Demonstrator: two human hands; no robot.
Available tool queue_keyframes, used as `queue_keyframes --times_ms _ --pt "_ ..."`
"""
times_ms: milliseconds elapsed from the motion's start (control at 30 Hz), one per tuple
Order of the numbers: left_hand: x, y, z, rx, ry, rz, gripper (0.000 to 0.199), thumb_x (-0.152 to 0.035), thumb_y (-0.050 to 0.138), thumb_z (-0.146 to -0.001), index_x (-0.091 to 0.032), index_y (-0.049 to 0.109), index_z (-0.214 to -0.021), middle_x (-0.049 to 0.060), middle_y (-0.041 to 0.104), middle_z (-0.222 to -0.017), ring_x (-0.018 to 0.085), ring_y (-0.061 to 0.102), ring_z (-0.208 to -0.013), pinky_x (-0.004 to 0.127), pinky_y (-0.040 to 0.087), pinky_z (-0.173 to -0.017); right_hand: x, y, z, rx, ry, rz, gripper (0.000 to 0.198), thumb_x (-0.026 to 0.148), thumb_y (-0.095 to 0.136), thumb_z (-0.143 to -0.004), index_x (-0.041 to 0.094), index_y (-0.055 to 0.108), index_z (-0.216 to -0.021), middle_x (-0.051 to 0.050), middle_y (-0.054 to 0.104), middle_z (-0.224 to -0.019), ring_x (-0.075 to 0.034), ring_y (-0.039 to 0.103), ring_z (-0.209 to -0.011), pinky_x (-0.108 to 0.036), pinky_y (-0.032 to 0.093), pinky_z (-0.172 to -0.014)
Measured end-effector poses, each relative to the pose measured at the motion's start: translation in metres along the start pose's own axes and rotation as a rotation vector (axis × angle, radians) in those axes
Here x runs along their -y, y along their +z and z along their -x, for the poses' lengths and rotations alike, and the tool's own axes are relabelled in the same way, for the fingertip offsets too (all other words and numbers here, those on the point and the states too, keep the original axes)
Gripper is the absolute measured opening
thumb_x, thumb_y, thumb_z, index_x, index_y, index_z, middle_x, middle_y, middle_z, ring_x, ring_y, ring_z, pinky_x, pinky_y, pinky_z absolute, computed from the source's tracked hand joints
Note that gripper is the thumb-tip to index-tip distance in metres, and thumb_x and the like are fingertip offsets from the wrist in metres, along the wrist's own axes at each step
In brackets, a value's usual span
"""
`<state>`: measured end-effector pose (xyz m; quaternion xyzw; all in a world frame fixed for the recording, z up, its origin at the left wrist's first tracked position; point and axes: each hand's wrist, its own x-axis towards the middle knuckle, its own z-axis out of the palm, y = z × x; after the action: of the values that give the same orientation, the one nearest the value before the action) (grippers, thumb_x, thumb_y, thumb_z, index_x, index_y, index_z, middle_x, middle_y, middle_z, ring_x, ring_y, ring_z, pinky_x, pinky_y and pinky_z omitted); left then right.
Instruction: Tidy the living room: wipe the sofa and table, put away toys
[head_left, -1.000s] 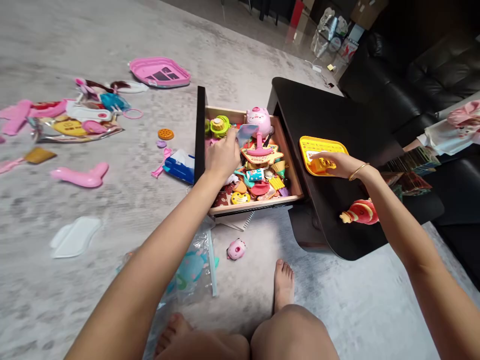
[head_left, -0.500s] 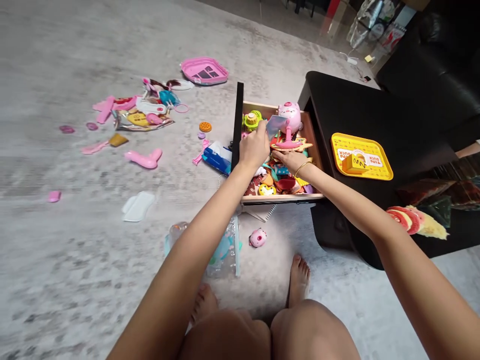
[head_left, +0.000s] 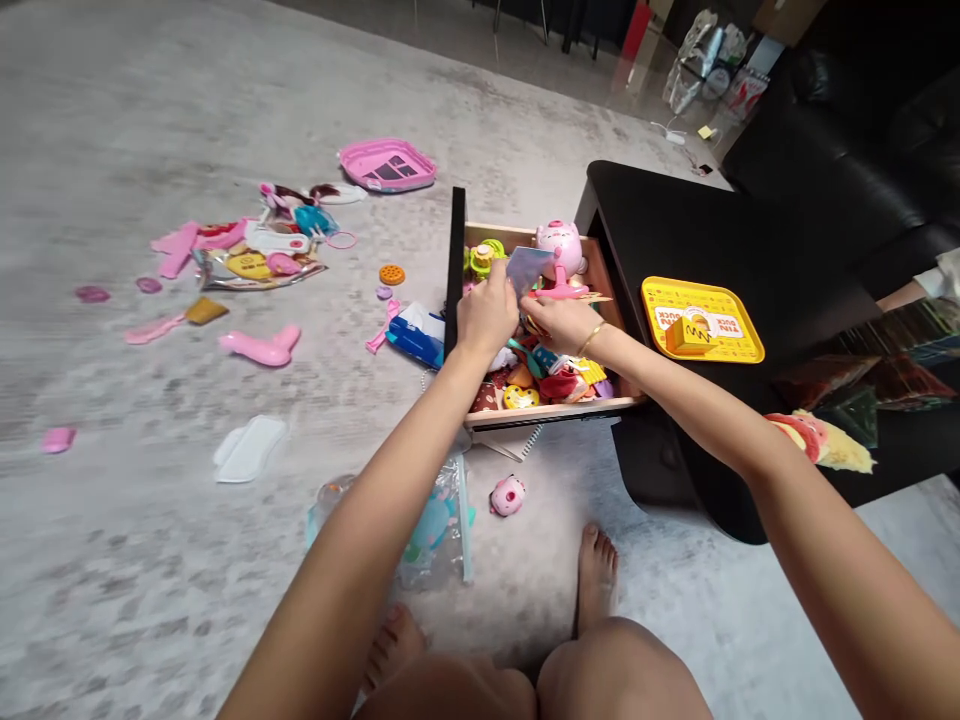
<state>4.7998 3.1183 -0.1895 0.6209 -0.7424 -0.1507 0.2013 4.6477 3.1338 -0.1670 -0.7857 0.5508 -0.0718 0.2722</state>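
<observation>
My left hand (head_left: 487, 315) is closed over the open drawer (head_left: 547, 411), pinching a thin bluish, see-through card (head_left: 529, 268). Close beside it is my right hand (head_left: 564, 322), with its fingers bent in near the card's lower edge. What those fingers hold, if anything, is hidden. Behind the hands a pink pig-faced toy (head_left: 559, 247) stands among the toys, with a pink stand-like piece (head_left: 562, 290) in front of it. A green toy (head_left: 486, 256) lies at the drawer's far left, and a yellow heart-shaped toy (head_left: 521, 397) near its front.
A yellow tray (head_left: 739, 345) with a small yellow box (head_left: 688, 337) sits on the black table (head_left: 675, 220). Scattered on the floor are a pink tray (head_left: 390, 165), a blue packet (head_left: 416, 335), a white pad (head_left: 251, 448), a clear bag (head_left: 442, 530) and a small pink pig (head_left: 508, 495). Another person's arm (head_left: 904, 297) shows at right.
The view has shifted, so the drawer and floor things appear farther left and lower. My right hand has risen slightly toward the card. The card is still in my left hand.
</observation>
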Motion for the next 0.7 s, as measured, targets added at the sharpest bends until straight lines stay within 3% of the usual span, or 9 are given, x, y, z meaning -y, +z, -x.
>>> queue_keyframes --times_ms 100,200,300,533,633,700 --pt "0.001 0.0 -0.002 -0.016 -0.004 0.024 0.054 -0.027 0.028 -0.099 -0.016 0.043 -0.149 0.016 0.074 -0.11 0.03 0.069 -0.106 0.034 0.05 -0.088 -0.002 -0.039 0.045 -0.093 -0.078 -0.078 0.047 0.024 0.067 -0.085 0.018 0.053 -0.129 -0.011 0.065 -0.123 -0.025 0.063 -0.11 -0.042 0.052 -0.1" --pt "0.002 0.001 -0.004 -0.012 -0.015 0.036 0.055 -0.029 0.029 -0.098 -0.016 0.042 -0.15 0.016 0.074 -0.107 0.03 0.069 -0.105 0.034 0.05 -0.088 -0.017 -0.068 0.079 -0.205 -0.025 -0.414 0.05 0.045 0.071 -0.084 0.023 0.055 -0.126 -0.006 0.066 -0.118 -0.023 0.065 -0.107 -0.035 0.058 -0.09" --pt "0.002 0.002 -0.004 -0.014 -0.025 0.046 0.055 -0.03 0.03 -0.097 -0.016 0.043 -0.149 0.016 0.073 -0.105 0.03 0.069 -0.105 0.034 0.05 -0.088 -0.035 -0.074 0.093 -0.257 0.087 -0.671 0.052 0.057 0.073 -0.08 0.026 0.057 -0.118 -0.004 0.067 -0.114 -0.021 0.066 -0.104 -0.035 0.061 -0.084" --pt "0.002 0.0 -0.002 -0.012 -0.049 0.045 0.053 -0.031 0.03 -0.098 -0.017 0.045 -0.147 0.016 0.073 -0.107 0.031 0.069 -0.105 0.034 0.05 -0.087 -0.045 -0.06 0.088 -0.22 0.222 -0.951 0.037 0.049 0.074 -0.082 0.027 0.059 -0.106 0.0 0.071 -0.107 -0.014 0.068 -0.093 -0.039 0.061 -0.092" --pt "0.001 0.0 -0.002 -0.017 -0.051 0.055 0.054 -0.03 0.03 -0.097 -0.017 0.045 -0.148 0.016 0.073 -0.107 0.031 0.068 -0.106 0.034 0.05 -0.087 -0.052 -0.073 0.09 -0.284 0.239 -0.937 0.034 0.047 0.075 -0.081 0.028 0.059 -0.105 0.001 0.071 -0.101 -0.015 0.069 -0.095 -0.039 0.061 -0.091" --pt "0.002 0.0 -0.002 -0.021 -0.051 0.063 0.055 -0.031 0.03 -0.097 -0.018 0.043 -0.149 0.016 0.073 -0.107 0.03 0.068 -0.106 0.034 0.05 -0.087 -0.063 -0.091 0.097 -0.396 0.227 -0.915 0.031 0.043 0.075 -0.081 0.028 0.06 -0.104 0.001 0.072 -0.105 -0.016 0.07 -0.099 -0.037 0.061 -0.09"
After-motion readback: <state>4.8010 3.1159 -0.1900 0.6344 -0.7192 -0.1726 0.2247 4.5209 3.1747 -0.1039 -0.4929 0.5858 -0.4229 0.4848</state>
